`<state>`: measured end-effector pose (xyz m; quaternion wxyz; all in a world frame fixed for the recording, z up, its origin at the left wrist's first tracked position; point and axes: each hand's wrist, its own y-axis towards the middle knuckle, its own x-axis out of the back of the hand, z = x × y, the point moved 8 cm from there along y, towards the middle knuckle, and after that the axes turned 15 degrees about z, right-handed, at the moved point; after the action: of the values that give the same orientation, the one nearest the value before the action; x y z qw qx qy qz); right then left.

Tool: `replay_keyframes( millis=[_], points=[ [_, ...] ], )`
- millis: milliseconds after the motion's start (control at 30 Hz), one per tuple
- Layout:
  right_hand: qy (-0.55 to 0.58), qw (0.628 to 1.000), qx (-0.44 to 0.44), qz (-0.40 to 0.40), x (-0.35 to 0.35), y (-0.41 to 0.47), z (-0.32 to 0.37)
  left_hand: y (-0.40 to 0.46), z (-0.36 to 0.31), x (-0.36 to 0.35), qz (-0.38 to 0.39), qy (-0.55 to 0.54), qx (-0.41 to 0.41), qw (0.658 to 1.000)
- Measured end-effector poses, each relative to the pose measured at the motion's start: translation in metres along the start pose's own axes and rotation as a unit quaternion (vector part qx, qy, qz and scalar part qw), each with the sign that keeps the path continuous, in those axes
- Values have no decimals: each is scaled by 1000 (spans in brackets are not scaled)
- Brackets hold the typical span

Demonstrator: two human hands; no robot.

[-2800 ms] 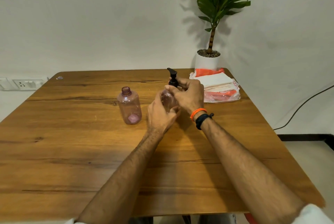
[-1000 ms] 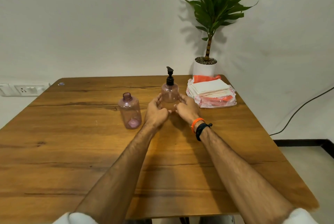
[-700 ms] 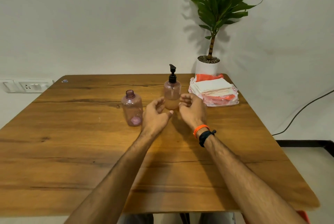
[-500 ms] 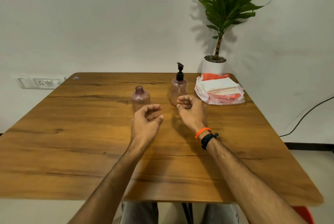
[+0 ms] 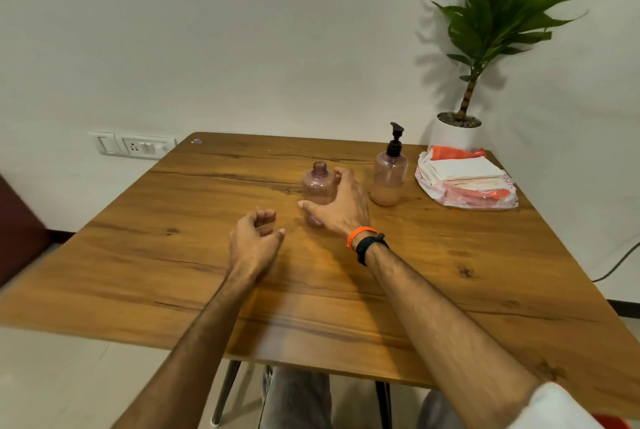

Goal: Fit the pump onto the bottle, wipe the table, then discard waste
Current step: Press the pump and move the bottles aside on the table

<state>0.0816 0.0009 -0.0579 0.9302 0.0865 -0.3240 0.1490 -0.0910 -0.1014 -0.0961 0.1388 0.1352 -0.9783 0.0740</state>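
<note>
A pink see-through bottle (image 5: 388,179) with a black pump (image 5: 395,141) fitted on its neck stands upright toward the far right of the wooden table (image 5: 173,255), with pale liquid in its lower part. Nobody touches it. To its left stands a second pink bottle (image 5: 318,182) with an open neck and no cap. My right hand (image 5: 341,210) wraps around this open bottle from the right, thumb in front and fingers behind, hiding its lower part. My left hand (image 5: 252,241) hovers over the table nearer to me, fingers loosely curled, holding nothing.
A plastic bag (image 5: 465,182) with folded white and orange cloths lies at the far right edge. Behind it a potted plant (image 5: 455,132) stands in a white pot. A wall socket (image 5: 135,146) is at the left, a cable (image 5: 620,262) at the right.
Both hands let go of the pump bottle, which stays standing. My right hand crossed left and closed around the open bottle; my left hand drew back. The view swung left.
</note>
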Motion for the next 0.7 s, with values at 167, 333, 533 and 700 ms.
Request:
replay_keyframes(
  millis=[167,333,533,700],
  points=[
    [28,999,0,-45,4,1,-2,3,-7,-7,14,-3,-10,1000],
    [58,996,21,-71,35,-13,-20,6,-19,-26,27,10,-21,999],
    [35,991,19,-126,102,-46,-61,12,-42,-93,65,54,-50,995],
    [1,985,-16,-171,163,-71,-100,15,-64,-165,111,79,-66,988]
  ],
)
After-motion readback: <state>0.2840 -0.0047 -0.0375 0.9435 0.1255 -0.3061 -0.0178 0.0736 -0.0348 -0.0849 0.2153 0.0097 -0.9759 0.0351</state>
